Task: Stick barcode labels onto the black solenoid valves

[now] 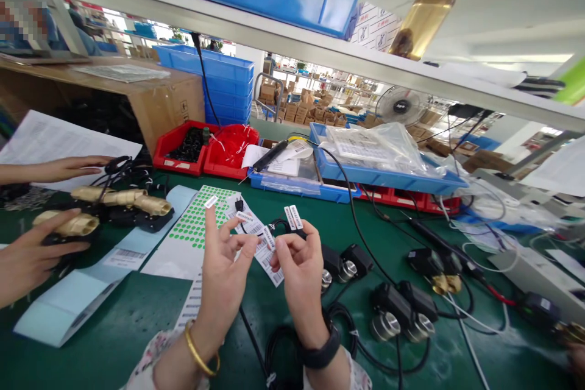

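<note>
My left hand (226, 268) is raised over the bench, a small white printed label (211, 202) stuck on its upright index fingertip. Another label (245, 217) sits on a second fingertip, and the thumb is bent in towards the fingers. Between the two hands is a third printed label (268, 237), pinched at my right thumb and close to my left thumb. My right hand (299, 262) has its fingers curled, with more white labels (293, 217) at its fingertips. A black cable (278, 223) shows behind it; whether that hand also grips it is unclear. A barcode label sheet (269, 265) lies below.
At left, a co-worker's hands (36, 256) touch brass valves (73, 224) beside a blue label strip (128, 253). A green-dot sticker sheet (189, 228) lies nearby. Black actuators (393, 301) with cables stand right. Red bins (180, 161), blue trays (388, 164) and an overhead shelf (292, 42) line the back.
</note>
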{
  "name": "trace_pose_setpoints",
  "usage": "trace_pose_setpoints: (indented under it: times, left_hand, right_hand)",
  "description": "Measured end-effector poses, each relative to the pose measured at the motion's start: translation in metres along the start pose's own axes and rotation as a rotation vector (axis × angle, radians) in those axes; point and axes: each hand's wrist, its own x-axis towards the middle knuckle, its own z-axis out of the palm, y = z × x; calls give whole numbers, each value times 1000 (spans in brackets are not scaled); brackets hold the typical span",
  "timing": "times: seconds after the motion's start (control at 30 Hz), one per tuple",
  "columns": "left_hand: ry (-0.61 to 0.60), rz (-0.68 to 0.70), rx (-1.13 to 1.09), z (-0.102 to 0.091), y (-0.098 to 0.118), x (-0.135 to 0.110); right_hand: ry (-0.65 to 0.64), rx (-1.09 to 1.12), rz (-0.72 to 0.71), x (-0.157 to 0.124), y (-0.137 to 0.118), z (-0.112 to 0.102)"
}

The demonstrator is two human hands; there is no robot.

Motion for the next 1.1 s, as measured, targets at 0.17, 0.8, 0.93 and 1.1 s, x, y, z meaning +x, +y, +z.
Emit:
trace_pose_setpoints:
  times: [0.17,0.8,0.93,1.1]
  left_hand:
    - [3,41,-8,6,-4,-1]
    - [-321,-389,-351,-6,-7,-2]
    - [-358,-400,-324,-7,-8,-4]
    - [-372,-383,-293,-8,-9,-3]
  right_hand:
    - [-106,12,86,-11,2,7]
    - [-344,516,379,-19,-6,9]
    - [-260,424,362,-17,-2,8]
    - [-168,216,257,-17,-1,3]
